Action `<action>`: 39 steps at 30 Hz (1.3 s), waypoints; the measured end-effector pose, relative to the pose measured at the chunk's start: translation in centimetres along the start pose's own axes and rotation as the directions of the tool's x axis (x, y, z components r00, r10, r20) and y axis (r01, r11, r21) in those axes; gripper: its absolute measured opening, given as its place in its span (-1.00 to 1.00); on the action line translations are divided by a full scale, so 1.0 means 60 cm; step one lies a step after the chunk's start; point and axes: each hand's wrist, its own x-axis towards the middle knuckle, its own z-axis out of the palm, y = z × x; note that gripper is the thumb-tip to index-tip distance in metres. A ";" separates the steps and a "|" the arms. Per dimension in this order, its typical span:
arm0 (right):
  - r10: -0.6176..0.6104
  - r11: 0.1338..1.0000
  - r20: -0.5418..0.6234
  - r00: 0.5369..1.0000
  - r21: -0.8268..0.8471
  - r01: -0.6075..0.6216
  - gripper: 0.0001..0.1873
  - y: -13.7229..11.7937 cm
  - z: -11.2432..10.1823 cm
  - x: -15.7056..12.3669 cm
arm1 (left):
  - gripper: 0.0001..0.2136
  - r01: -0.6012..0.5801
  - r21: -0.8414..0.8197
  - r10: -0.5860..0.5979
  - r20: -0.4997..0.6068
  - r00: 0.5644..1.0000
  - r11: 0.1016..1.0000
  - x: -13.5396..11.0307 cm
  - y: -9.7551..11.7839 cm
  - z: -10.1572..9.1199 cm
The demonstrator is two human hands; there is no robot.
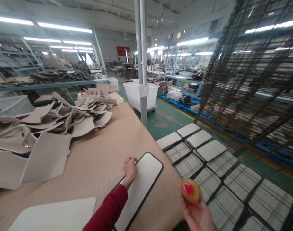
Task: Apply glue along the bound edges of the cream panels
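Observation:
My left hand [130,169], below a dark red sleeve, reaches across a long off-white panel [146,178] with a dark edge and rounded corners. Its fingers curl over the panel's far left edge and grip it. The panel lies at a slant on the tan table [98,157]. In my right hand [197,213], off the table's right edge, is a yellowish squeeze bottle [194,189], its red cap toward me. Part of another off-white panel [57,215] shows at the lower left.
A heap of beige cut pieces with straps [81,125] covers the table's left side. Dark-edged panels [212,150] lie in rows on a rack at the right, beside tilted wire racks [247,80]. A post [143,106] and white bin [151,96] stand beyond the table.

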 end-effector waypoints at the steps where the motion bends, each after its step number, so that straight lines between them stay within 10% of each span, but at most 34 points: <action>1: 0.003 1.000 -0.010 1.000 0.003 -0.003 -0.59 -0.001 -0.001 0.001 | -0.75 -0.016 0.018 0.016 0.000 1.000 1.000 -0.002 -0.002 0.005; 7: -0.036 0.999 -0.031 0.999 -0.023 0.035 -0.67 -0.008 -0.008 0.005 | -0.76 -0.099 0.101 0.095 0.040 0.995 0.990 -0.010 -0.007 0.017; 19: -0.035 0.966 0.111 0.993 -0.252 0.062 -0.68 -0.010 -0.030 0.035 | -0.64 -0.282 0.101 0.240 0.309 0.920 0.954 0.010 -0.017 -0.058; 34: 0.025 0.979 -0.035 0.999 -0.203 -0.032 -0.60 -0.011 -0.001 -0.003 | -0.60 -0.353 0.131 0.350 0.044 0.936 0.926 -0.023 0.027 -0.020; 39: 0.021 0.984 -0.048 0.999 -0.178 -0.029 -0.61 -0.026 0.004 -0.012 | -0.59 -0.248 -0.056 0.242 -0.096 0.966 0.967 -0.013 0.024 -0.051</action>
